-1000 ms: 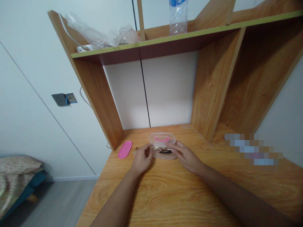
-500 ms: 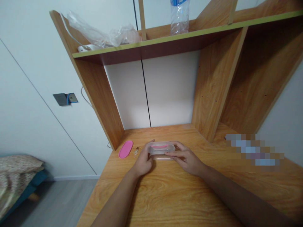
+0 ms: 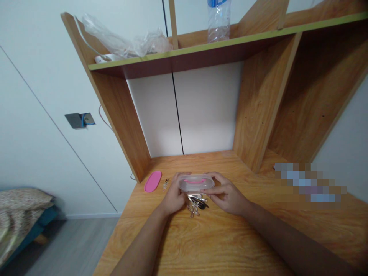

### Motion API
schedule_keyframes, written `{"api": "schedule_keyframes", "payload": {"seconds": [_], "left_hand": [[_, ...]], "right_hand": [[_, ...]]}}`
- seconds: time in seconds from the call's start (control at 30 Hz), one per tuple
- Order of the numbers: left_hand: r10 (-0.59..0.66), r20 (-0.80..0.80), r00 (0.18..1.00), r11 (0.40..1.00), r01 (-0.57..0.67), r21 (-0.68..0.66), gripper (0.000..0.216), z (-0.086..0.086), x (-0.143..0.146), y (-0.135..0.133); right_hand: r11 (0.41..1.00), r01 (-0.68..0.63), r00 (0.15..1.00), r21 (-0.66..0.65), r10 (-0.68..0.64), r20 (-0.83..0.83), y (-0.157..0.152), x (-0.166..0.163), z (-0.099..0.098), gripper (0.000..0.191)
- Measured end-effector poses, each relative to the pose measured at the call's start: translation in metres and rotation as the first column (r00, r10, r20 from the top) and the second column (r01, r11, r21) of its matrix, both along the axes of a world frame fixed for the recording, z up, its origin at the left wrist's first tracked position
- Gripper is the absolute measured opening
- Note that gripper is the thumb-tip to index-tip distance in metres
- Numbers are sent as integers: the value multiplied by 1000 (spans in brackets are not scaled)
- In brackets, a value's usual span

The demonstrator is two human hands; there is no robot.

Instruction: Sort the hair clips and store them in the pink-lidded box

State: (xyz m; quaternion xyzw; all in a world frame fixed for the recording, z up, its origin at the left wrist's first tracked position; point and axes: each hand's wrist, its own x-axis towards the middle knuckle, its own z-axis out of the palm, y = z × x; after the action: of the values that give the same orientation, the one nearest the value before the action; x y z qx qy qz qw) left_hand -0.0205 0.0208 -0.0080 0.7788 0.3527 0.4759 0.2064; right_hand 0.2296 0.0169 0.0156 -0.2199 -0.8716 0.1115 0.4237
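A clear plastic box with a pink handle is held between my two hands, just above the desk. My left hand is closed on its left end. My right hand grips the right end, with fingers along the near side. Below the box lies a small pile of metal items, some silver and one black, too small to name surely. To the left, a pink oval lid lies on the desk. Between it and my left hand sit several small rings and light bits.
The wooden desk carries a shelf unit along its back. A plastic bottle and crumpled clear bags are on the upper shelf. A blurred-out thing lies on the right. A bed corner shows at left.
The small metal items have come out onto the desk below the box. The box has tipped and sits slightly lower, still between both hands.
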Motion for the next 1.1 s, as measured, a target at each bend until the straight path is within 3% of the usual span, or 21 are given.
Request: {"api": "schedule_keyframes", "payload": {"seconds": [0.37,0.67,0.77,0.9,1.1], "left_hand": [[97,64,993,992,-101,71,63,11,5,-6],[125,18,992,992,-126,27,64,14,5,-10],[138,-34,990,990,-137,15,62,14,5,-8],[169,-66,983,984,-172,-45,60,13,5,-7],[204,-90,975,969,-214,-121,50,11,5,-6]], "right_hand": [[998,3,995,57,3,-100,0,-3,3,36],[970,190,976,-152,-203,-78,6,4,4,41],[961,193,979,-197,-203,-29,8,4,3,49],[950,210,977,-229,-215,3,10,2,-1,74],[928,235,972,-290,-228,58,17,2,-16,66]]}}
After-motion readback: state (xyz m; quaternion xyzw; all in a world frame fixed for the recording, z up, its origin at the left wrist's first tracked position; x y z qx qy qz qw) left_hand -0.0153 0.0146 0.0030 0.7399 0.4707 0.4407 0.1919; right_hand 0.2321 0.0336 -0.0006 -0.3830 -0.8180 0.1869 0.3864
